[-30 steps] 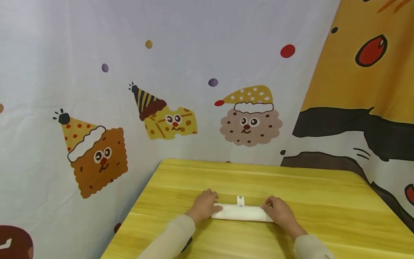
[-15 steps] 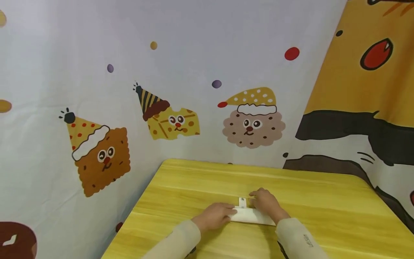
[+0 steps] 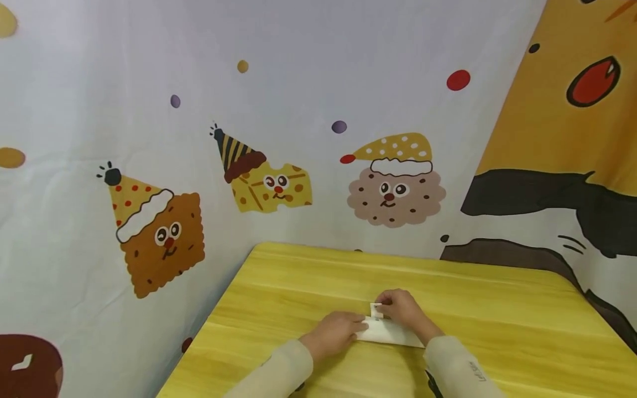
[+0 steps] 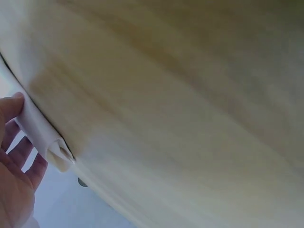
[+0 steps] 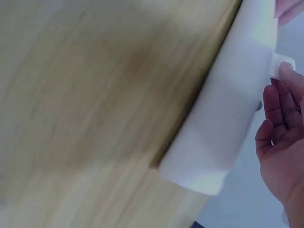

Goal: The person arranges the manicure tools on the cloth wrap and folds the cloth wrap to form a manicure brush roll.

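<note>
A white rolled-up piece of soft sheet material (image 3: 392,333) lies crosswise on the table, with a short white strap (image 3: 375,310) standing out from its far side. Small snap studs show on the strap and beside it. My left hand (image 3: 334,330) holds the roll's left part, thumb on the near side and fingers across to the far side. The roll's open spiral end (image 4: 59,154) shows in the left wrist view. Between thumb and fingers, my right hand (image 3: 405,309) pinches the strap. In the right wrist view the roll's right end (image 5: 199,175) lies free.
The yellow wood-grain table (image 3: 497,315) has a rounded far edge close to a cloth backdrop (image 3: 308,72) printed with cartoon snacks. More backdrop hangs along the table's left side.
From the roll's left end, my left hand has slid right along it. My right hand has left the right end, moved to the strap and taken hold of it.
</note>
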`<state>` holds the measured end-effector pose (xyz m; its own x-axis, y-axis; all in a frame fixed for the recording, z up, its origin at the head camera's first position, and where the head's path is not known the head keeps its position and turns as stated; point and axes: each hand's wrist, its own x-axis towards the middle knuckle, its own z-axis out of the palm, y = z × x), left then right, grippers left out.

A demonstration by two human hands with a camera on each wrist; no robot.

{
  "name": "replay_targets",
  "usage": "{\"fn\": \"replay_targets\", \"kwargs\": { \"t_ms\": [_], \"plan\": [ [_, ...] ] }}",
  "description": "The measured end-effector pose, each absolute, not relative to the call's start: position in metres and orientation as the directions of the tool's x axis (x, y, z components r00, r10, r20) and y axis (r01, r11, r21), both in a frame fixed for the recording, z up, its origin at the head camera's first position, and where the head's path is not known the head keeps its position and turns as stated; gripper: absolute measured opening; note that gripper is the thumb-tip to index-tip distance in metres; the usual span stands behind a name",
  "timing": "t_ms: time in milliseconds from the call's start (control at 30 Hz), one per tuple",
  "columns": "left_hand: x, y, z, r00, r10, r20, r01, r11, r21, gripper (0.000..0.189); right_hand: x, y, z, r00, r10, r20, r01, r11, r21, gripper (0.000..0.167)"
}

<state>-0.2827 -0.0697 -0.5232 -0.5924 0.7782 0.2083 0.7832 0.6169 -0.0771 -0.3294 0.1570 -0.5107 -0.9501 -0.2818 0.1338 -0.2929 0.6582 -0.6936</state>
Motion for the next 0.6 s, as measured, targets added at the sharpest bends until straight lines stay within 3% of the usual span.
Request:
{"fn": "replay_targets", "kwargs": {
  "t_ms": [267, 600],
  "plan": [
    [-0.282, -0.071, -0.521, -0.621, 0.757, 0.202, 0.763, 0.643, -0.062, 0.043, -0.32, 0.164, -0.504, -0.88, -0.442, 0.171, -0.445, 0.647, -0.619, 0.008],
    [-0.283, -0.07, -0.524, -0.613, 0.757, 0.225, 0.77, 0.636, -0.045, 0.044, -0.312, 0.164, -0.52, -0.877, -0.412, 0.248, -0.476, 0.681, -0.556, 0.008]
  ]
}}
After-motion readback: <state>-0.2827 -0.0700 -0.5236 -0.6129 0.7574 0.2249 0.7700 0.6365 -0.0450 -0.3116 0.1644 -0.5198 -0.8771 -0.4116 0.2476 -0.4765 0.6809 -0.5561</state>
